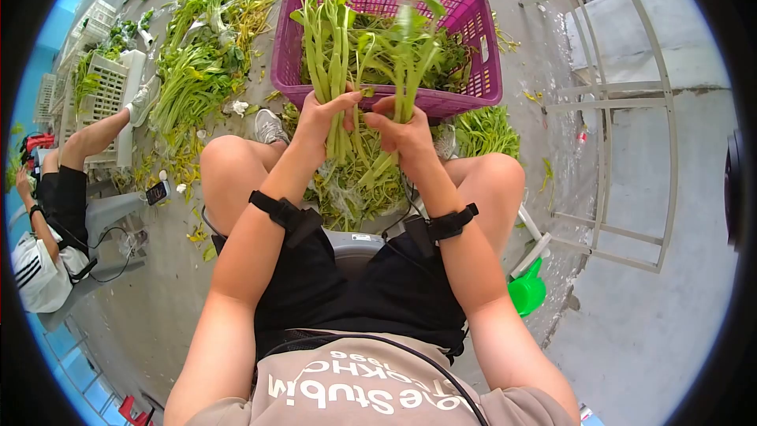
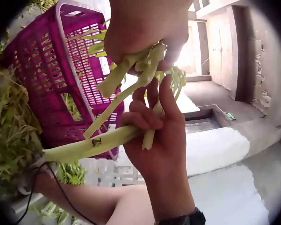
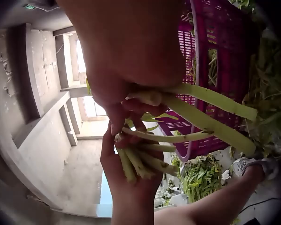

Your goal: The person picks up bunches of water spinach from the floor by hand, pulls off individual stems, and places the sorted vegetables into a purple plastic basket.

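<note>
Floor (image 1: 177, 268): grey, littered with leaves. A metal frame (image 1: 611, 102) stands at the right; a second person (image 1: 67, 197) sits at the far left, recorded by the head view alone. A long pile of greens (image 1: 189, 83) lies on the floor at the left. A purple basket (image 1: 465, 101), part-filled with leafy stems, stands directly ahead of the worker. A heap of trimmings (image 1: 343, 199) lies between the worker's feet, and a green container (image 1: 528, 292) sits near the right leg.

Stalks are held upright in two bunches over the basket's near rim: left bunch (image 1: 325, 47) and right bunch (image 1: 412, 63). The head view shows their leafy tops; the wrist views show the bare stem ends instead.

Left hand (image 1: 325, 117): grip narrow, fingers curled round the left bunch. Right hand (image 1: 406, 132): grip likewise closed round the right bunch. The hands are close together; contact between them cannot be confirmed. The left wrist view alone clearly shows a dark mark (image 2: 97, 141) on a thick stem in the right hand.
</note>
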`<state>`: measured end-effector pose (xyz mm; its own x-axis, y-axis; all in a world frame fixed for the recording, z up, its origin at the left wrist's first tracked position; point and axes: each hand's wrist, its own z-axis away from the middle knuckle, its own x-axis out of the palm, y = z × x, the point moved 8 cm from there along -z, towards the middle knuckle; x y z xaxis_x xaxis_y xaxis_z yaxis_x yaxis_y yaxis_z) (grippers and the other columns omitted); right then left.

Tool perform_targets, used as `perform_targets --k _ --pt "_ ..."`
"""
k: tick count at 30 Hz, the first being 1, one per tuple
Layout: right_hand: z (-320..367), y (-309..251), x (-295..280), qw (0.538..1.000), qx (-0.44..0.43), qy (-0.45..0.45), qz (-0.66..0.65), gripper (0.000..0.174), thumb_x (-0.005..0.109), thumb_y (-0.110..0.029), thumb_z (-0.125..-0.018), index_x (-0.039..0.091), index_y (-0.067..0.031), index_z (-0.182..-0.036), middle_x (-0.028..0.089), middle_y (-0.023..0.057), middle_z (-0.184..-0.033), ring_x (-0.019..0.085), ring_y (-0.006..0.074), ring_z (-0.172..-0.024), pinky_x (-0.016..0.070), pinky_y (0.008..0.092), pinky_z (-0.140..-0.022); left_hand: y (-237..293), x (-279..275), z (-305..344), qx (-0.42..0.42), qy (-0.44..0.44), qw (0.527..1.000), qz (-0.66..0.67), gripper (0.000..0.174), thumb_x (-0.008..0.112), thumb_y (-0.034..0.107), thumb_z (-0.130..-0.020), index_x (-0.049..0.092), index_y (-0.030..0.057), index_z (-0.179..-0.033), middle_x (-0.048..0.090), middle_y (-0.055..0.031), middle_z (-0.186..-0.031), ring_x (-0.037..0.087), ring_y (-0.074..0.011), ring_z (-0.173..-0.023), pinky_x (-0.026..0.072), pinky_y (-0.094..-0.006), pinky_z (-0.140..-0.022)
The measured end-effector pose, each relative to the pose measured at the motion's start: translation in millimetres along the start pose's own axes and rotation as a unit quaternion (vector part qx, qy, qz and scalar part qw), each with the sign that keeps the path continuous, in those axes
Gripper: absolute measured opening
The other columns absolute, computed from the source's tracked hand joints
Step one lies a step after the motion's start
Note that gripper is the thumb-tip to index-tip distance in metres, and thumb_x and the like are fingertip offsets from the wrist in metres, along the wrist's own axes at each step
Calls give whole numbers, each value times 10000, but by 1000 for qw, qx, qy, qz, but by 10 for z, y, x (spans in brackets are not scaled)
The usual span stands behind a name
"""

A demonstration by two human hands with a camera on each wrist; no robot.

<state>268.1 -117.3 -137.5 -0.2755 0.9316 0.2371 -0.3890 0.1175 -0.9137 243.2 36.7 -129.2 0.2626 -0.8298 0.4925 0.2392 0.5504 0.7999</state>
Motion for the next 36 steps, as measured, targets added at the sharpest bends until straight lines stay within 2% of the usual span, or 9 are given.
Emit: perform_targets --k 3,4,8,14,16,23,25,29,36 --pt "-15 47 109 999 -8 -36 23 245 817 -124 -824 650 -46 -985 657 2 -734 475 41 -500 329 214 -441 -90 12 -11 -12 28 1000 -1 237 789 157 -833 647 60 -995 609 -1 -720 553 -108 -552 449 -263 -515" --pt "-30 76 116 999 -6 -43 10 234 813 -117 -825 654 -46 -982 699 24 -801 478 30 -505 318 205 -437 -106 33 4 -13 33 999 5 235 803 161 -829 661 60 -986 640 -6 -795 563 -103 -568 449 -255 -515" --pt "-16 50 124 999 4 -37 -7 220 807 -117 -833 656 -46 -978 668 5 -750 465 35 -494 319 209 -436 -121 52 -16 -9 19 1000 -18 231 808 173 -829 669 54 -969 652 -23 -817 567 -108 -566 454 -259 -515" --pt "30 -39 0 999 10 25 -38 214 808 -136 -837 668 -34 -963 615 -5 -684 467 59 -470 338 223 -432 18 -55 -28 30 56 996 -58 237 797 151 -825 675 25 -985 654 -42 -815 584 -131 -564 463 -273 -511" --pt "33 -63 -35 997 14 42 -61 216 797 -108 -842 654 -23 -980 572 -10 -664 434 66 -464 324 234 -437 36 -131 -43 41 79 994 -60 228 791 144 -825 679 19 -980 656 -52 -819 584 -132 -569 470 -275 -514" --pt "10 -66 -82 997 7 23 -76 219 817 -122 -829 664 -24 -950 612 3 -708 467 75 -452 350 237 -429 139 -180 -48 61 108 980 -156 205 796 157 -833 687 17 -934 649 -45 -813 575 -116 -583 472 -279 -516" --pt "16 -78 -71 998 1 25 -52 216 809 -98 -831 662 -24 -971 580 -13 -678 453 63 -473 336 227 -436 152 -161 -45 83 94 982 -141 215 804 166 -835 693 17 -943 660 -39 -797 579 -110 -576 473 -272 -521" --pt "-3 -43 -60 999 1 23 -39 212 819 -89 -821 663 -35 -955 577 -27 -676 458 51 -482 342 218 -434 171 -49 -15 65 58 989 -118 225 812 165 -831 696 15 -950 670 -36 -775 582 -105 -560 463 -259 -499" --pt "-17 3 -17 999 -17 16 43 204 825 -100 -820 672 -53 -946 634 -28 -725 479 27 -511 338 204 -435 51 84 -29 81 11 984 -159 181 799 146 -840 695 16 -909 668 -30 -731 582 -97 -547 437 -245 -466"
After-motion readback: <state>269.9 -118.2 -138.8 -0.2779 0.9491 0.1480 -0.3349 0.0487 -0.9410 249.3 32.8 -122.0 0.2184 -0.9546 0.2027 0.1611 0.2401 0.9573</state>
